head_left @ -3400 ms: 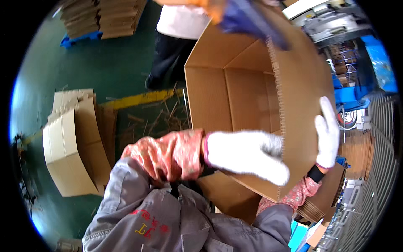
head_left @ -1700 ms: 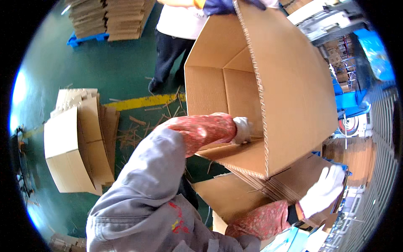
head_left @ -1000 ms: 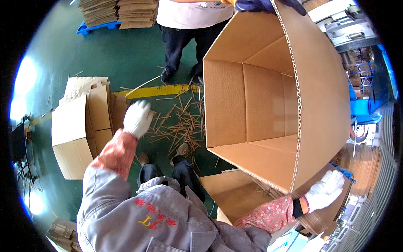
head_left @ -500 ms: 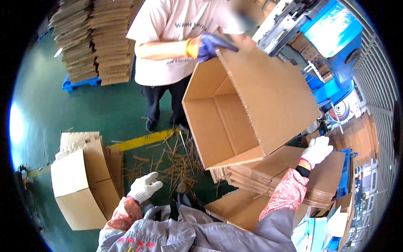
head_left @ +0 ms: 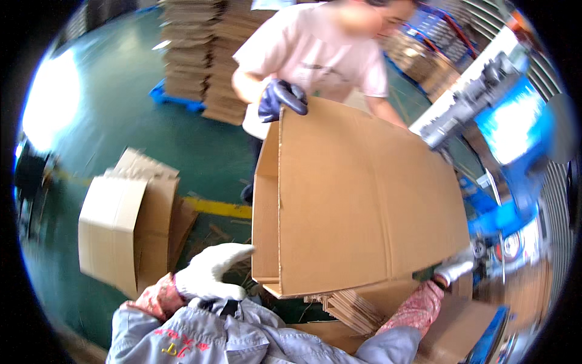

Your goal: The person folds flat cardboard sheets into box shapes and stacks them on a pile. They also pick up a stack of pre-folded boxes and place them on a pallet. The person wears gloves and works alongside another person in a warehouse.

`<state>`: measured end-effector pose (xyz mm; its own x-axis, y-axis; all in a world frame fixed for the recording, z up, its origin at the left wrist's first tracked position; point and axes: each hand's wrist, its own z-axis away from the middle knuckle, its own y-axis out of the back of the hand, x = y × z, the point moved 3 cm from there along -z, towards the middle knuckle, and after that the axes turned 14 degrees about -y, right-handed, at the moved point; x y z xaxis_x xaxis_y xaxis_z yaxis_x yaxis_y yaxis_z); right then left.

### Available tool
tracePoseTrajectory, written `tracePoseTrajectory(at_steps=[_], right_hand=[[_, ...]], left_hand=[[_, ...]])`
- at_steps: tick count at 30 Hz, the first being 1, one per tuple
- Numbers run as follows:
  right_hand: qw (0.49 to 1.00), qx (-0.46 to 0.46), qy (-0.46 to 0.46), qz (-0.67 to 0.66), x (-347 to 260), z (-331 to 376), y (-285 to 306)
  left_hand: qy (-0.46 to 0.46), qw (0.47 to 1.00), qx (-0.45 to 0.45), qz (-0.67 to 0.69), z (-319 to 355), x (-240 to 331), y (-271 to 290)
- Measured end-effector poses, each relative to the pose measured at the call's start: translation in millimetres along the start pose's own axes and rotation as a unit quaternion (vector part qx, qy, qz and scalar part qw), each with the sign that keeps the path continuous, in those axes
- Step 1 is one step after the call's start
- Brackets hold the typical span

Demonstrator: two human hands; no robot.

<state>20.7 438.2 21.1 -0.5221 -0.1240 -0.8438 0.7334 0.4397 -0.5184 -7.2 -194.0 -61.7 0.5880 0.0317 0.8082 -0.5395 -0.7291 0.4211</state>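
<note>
- Low in the view, the left hand (head_left: 209, 273), in a white glove, lies with its fingers held loosely together and pointing toward the box (head_left: 357, 200); the fingertips come close to the box's near left edge, and whether they touch it cannot be told. It holds nothing.
- A patterned pink sleeve cover (head_left: 154, 297) wraps the wrist behind that hand, over a grey jacket (head_left: 212, 337).
- Over at the lower right, the right hand (head_left: 456, 271), also white-gloved, sits at the box's lower right corner. The cardboard hides most of it, so its grip cannot be read.
- Between the two hands the box stands large and upright, a brown carton partly opened, its broad side panel facing the camera and its left side panel seen edge-on.
- At the box's top left corner a co-worker's hand (head_left: 282, 100) in a dark blue glove grips the edge; that person, in a pale pink shirt (head_left: 315, 54), stands just behind the box, which covers them from the waist down.
- Under the box lies a stack of flat cartons (head_left: 351, 303), its edges showing below the bottom flap.
- To the left, on the green floor (head_left: 121, 121), leans a bundle of folded cartons (head_left: 124, 227), with a yellow line (head_left: 218, 208) and scattered cardboard strips beside it.
- Farther back, tall piles of flat cardboard (head_left: 200, 54) stand on a blue pallet (head_left: 176, 100).
- On the right rises a blue machine (head_left: 515, 139).
</note>
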Motion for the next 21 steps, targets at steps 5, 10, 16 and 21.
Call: tracePoseTrajectory(at_steps=[5,10,16,21], right_hand=[[0.987,-0.088,0.079,0.113,31.9,66.7,-62.5],[0.923,-0.176,0.158,0.305,83.6,184.0,-117.2],[0.41,-0.435,0.177,0.782,225.4,388.7,-163.9],[0.43,-0.607,-0.231,0.627,341.4,579.1,-112.3]], left_hand=[[0.027,0.998,0.023,0.045,36.1,17.8,-37.1],[0.01,0.942,0.33,-0.051,95.0,22.1,17.7],[0.12,0.591,0.655,-0.454,275.4,-13.7,188.7],[0.71,0.432,0.351,-0.432,444.0,-92.8,211.4]])
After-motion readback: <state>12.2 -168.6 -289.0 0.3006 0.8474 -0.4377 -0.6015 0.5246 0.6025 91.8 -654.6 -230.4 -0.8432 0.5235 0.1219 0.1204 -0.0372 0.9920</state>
